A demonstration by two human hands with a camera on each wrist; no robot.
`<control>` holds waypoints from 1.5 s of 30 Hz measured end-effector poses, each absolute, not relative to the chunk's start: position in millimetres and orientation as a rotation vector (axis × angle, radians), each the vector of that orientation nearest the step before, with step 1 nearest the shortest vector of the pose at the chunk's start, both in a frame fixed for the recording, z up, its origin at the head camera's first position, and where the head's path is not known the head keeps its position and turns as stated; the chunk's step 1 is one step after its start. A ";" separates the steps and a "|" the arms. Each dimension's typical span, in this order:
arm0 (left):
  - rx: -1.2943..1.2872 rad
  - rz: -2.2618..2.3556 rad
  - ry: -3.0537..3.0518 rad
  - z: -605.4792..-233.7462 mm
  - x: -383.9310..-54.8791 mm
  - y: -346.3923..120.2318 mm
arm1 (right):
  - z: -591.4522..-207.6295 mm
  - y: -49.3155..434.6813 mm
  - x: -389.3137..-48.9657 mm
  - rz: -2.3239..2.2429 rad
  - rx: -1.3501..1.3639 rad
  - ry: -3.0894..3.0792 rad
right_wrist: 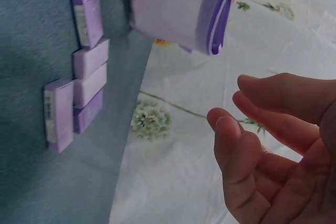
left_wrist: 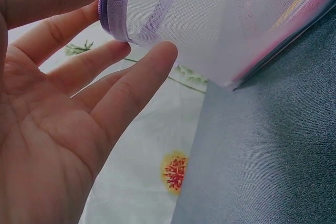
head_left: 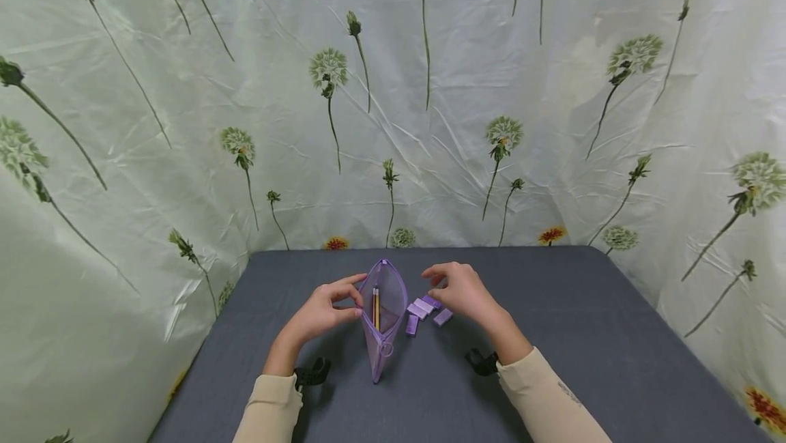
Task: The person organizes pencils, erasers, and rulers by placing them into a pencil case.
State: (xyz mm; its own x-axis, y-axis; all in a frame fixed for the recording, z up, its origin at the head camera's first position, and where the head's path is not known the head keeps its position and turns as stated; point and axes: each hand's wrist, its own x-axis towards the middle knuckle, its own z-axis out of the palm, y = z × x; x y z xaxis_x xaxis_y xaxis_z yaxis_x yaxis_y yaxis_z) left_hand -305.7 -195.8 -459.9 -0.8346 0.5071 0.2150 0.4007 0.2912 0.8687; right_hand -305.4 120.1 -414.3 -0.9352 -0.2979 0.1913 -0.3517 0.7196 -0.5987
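Purple mesh pouch: I see the pouch [head_left: 391, 306] just below the centre of the head frame, standing on the dark table [head_left: 528, 381], its zipped mouth gaping upward and a ring at the near end.
Left hand: at centre left, my left hand [head_left: 328, 306] pinches the pouch's left edge between thumb and finger, other fingers loosely spread; I judge this grip keeps the mouth apart and the pouch upright.
Right hand: right of the pouch, my right hand [head_left: 462, 289] has softly bent fingers with a gap at the thumb; I see nothing in them.
Pencils: two pencils [head_left: 377, 310] stand inside the pouch, leaning on its far end, probably because the narrow pouch props them.
Small purple blocks: five blocks [head_left: 412, 325] lie just right of the pouch, under and beside the right hand, loosely clustered, presumably for easy reach.
Writing: the right wrist view shows pale label strips on some blocks, too small for me to read; the dark marking on the right sleeve [head_left: 546, 398] is equally illegible. I can make out no brand.
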 end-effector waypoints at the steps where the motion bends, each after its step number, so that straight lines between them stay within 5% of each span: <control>1: 0.856 1.591 2.442 -460.3 -305.6 -196.1 | -416.2 121.6 -305.6 1.016 0.536 -2.841; 45: 0.906 1.626 2.427 -460.6 -304.4 -196.0 | -481.4 149.1 -322.5 0.951 0.643 -2.933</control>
